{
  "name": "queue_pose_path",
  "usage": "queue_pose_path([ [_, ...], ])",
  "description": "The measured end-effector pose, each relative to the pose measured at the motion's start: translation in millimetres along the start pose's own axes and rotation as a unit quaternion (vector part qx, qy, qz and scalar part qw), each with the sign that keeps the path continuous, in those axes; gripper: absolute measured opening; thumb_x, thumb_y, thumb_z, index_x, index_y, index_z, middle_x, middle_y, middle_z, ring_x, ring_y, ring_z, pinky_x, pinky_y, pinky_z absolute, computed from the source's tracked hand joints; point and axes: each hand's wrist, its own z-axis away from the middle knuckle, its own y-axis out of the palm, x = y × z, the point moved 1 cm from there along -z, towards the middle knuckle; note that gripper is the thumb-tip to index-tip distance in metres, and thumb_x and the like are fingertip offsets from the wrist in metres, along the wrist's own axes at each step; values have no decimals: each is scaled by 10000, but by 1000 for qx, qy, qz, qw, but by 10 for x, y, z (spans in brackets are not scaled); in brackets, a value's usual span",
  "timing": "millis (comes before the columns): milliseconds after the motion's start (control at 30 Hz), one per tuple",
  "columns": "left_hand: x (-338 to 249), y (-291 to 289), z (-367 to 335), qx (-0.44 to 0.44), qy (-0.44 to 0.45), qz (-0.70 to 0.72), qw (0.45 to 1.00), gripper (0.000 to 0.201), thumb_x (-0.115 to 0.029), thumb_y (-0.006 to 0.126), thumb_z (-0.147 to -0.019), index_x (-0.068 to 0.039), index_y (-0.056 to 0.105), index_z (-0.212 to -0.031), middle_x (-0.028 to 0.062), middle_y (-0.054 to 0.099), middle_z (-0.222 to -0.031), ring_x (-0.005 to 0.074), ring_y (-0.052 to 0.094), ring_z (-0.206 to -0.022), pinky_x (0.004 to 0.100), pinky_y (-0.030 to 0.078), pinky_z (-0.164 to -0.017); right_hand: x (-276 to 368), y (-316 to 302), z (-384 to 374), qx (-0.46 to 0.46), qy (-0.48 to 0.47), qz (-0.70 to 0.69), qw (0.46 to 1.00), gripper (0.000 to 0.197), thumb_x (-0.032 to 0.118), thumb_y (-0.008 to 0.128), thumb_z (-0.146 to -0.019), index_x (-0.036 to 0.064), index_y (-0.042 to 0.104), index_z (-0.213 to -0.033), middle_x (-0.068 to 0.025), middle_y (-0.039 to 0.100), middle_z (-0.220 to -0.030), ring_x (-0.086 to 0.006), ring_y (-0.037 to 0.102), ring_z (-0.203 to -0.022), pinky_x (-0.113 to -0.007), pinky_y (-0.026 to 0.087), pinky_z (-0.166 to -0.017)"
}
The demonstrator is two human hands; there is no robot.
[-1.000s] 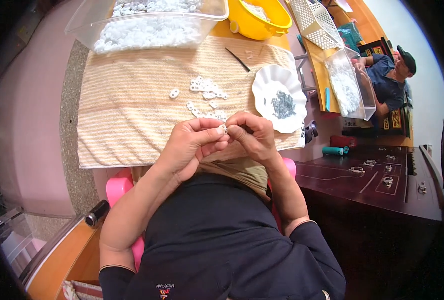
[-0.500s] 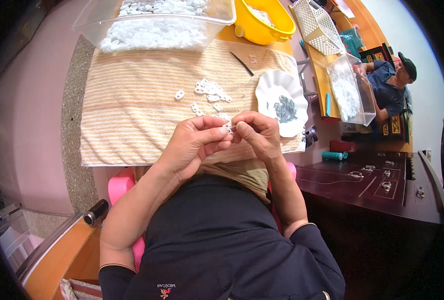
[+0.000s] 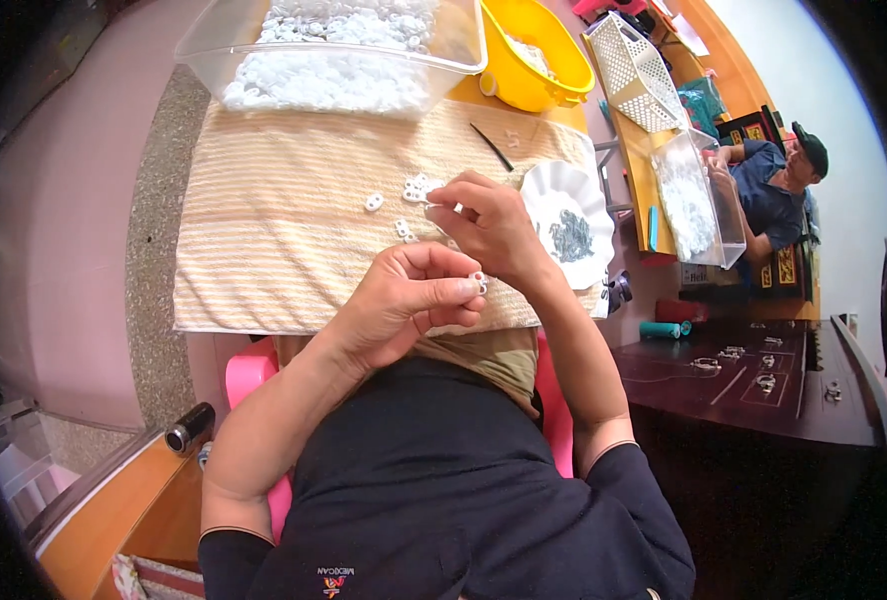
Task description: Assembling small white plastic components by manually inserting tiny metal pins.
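Note:
My left hand [image 3: 414,293] pinches a small white two-holed plastic piece [image 3: 481,282] between thumb and fingertips, above the towel's near part. Ahead of it, my right hand [image 3: 489,225] reaches over the small pile of white plastic pieces [image 3: 419,187]. Its thumb and forefinger come together at a white piece on the pile's edge; the other fingers are curled and hide some of the pile. A single two-holed piece [image 3: 375,202] lies to the left, and a couple more [image 3: 404,229] sit nearer me. The striped towel [image 3: 264,240] lies under all of them.
A clear bin [image 3: 334,85] of white pieces and a yellow tub [image 3: 524,95] stand at the back. A scalloped white dish [image 3: 554,185] with dark bits is at right, a thin black tool [image 3: 492,146] behind it. Far right, another person [image 3: 769,185] sits by a clear bin.
My right hand has left the piece in my left hand and moved forward to the pile. My left hand has shifted slightly right and nearer me, still pinching its piece. The view has shifted slightly.

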Motion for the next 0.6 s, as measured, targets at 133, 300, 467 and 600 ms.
queue_pose_path([
  [133, -9, -30, 4, 11, 17, 10, 1000, 151, -29, 676, -839, 1, 640, -983, 88, 672, -869, 156, 675, -771, 268, 578, -703, -17, 127, -141, 25, -7, 170, 985, 165, 156, 679, -804, 77, 700, -948, -100, 637, -901, -289, 636, -773, -374, 505, -686],
  [300, -37, -16, 2, 7, 12, 15, 1000, 150, -23, 674, -838, 1, 639, -982, 91, 675, -860, 159, 677, -760, 272, 577, -696, -23, 193, -196, 64, 48, 199, 977, 169, 210, 660, -814, 106, 710, -938, -97, 637, -930, -312, 633, -832, -406, 504, -734],
  [467, -28, -15, -7, -1, 14, 12, 1000, 115, -5, 661, -835, -18, 647, -948, 93, 677, -856, 165, 677, -745, 280, 585, -678, -21, 209, -207, 77, 49, 204, 975, 158, 215, 658, -816, 109, 713, -920, -97, 632, -921, -310, 635, -821, -410, 508, -718],
  [600, -15, -18, -14, 0, 13, 8, 1000, 115, -8, 663, -835, -20, 647, -948, 92, 676, -853, 165, 677, -744, 282, 585, -677, -45, 242, -201, 69, 41, 202, 976, 160, 224, 649, -821, 103, 711, -907, -100, 628, -909, -312, 634, -811, -414, 508, -702],
])
